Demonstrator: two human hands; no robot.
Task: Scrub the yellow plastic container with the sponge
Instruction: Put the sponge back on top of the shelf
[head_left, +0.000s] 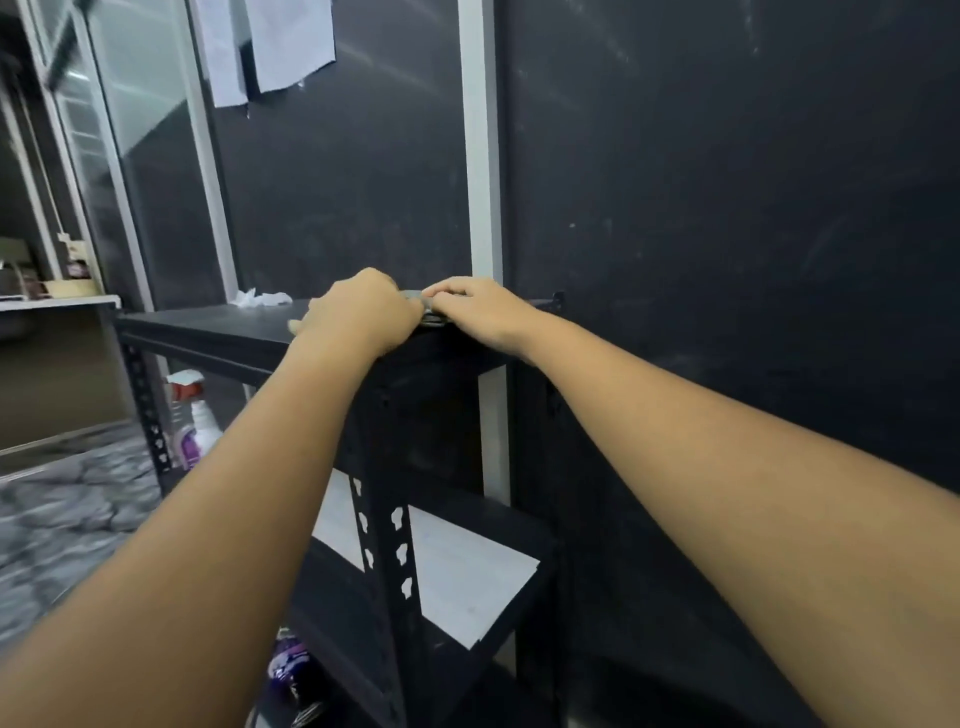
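Your left hand (363, 312) and right hand (475, 306) meet on the black shelf (208, 327) top. Fingers curl around a small grey item (423, 306), mostly hidden. A sliver of yellow (294, 326) shows beside your left hand.

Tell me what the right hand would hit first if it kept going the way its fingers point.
The right hand points left, so it would likely meet the small grey object first, then the left hand.

One head-worn view only. From my head I look forward and slightly down at the top of a black metal shelf rack (218, 325), close enough that my forearms fill the lower frame. Behind the rack stands a dark wall (727, 208); left of the rack, marbled floor (62, 519) shows.
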